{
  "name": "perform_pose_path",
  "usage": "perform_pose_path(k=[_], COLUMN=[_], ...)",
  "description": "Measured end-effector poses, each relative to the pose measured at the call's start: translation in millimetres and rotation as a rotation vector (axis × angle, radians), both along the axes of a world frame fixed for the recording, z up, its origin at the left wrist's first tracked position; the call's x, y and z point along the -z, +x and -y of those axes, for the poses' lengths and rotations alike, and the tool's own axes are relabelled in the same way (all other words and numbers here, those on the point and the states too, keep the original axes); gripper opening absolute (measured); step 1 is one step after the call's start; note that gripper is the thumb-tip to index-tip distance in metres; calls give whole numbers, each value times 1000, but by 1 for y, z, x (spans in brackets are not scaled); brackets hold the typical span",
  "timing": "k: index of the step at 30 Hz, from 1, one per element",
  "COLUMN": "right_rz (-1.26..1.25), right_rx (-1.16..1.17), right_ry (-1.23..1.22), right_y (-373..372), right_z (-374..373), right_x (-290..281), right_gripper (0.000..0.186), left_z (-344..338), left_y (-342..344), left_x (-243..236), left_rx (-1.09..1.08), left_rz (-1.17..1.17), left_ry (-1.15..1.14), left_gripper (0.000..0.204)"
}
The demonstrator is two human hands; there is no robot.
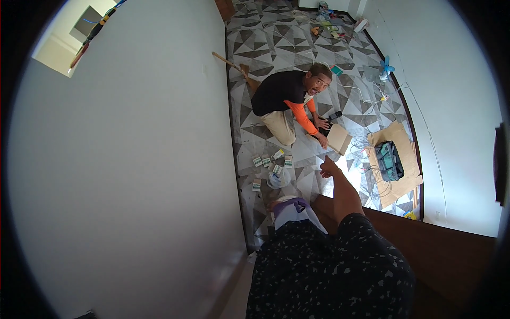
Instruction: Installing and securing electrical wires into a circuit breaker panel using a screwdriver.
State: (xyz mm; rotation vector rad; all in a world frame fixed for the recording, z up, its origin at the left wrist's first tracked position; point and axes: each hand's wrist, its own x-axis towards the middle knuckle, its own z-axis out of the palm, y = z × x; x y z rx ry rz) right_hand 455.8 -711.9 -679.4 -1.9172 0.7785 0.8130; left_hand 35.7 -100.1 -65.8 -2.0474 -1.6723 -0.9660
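The right hand (pixel 329 167) hangs near the brown cardboard box (pixel 339 139) before a kneeling co-worker (pixel 276 95), fingers curled; whether they grip anything I cannot tell. Unreadable from here, 6 small green-and-white boxes (pixel 266 160) sit across from a green-and-black tool bag (pixel 389 161).

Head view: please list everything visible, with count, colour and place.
Co-worker: one, black-and-orange top, kneeling mid-floor
Open carton: one, brown, before the co-worker
Small boxes: six, mostly white, left floor
Plastic bag: one, clear, beside them
Tool bag: one, dark green, on cardboard sheet
Wires: several, dark, beside tool bag
Broom: one, brown, behind co-worker
Fan: one, blue, by right wall
Clutter: uncounted, mixed, far end
Cable bundle: one, multicoloured, upper left
Speckled sleeve: one, black, lower centre
Right hand: one, bare, pointing, picture centre
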Motion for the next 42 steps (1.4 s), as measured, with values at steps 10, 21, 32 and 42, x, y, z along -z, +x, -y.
perform_pose_path(k=[10, 21, 32, 42], right_rz=[41, -15, -6, -65], right_rx=[48, 33, 34, -46], right_ry=[-18, 10, 69, 52], right_y=[1, 5, 2, -19], right_z=[8, 9, 9, -11], right_x=[4, 5, 11, 2], right_gripper=[71, 64, 70, 64], left_z=[23, 18, 15, 14], left_y=[17, 11, 8, 0], left_x=[-2, -1, -1, 1], left_rx=[111, 24, -40, -25], left_rz=[-85, -11, 4, 89], left_ry=[66, 3, -1, -27], left_gripper=[32, 36, 36, 40])
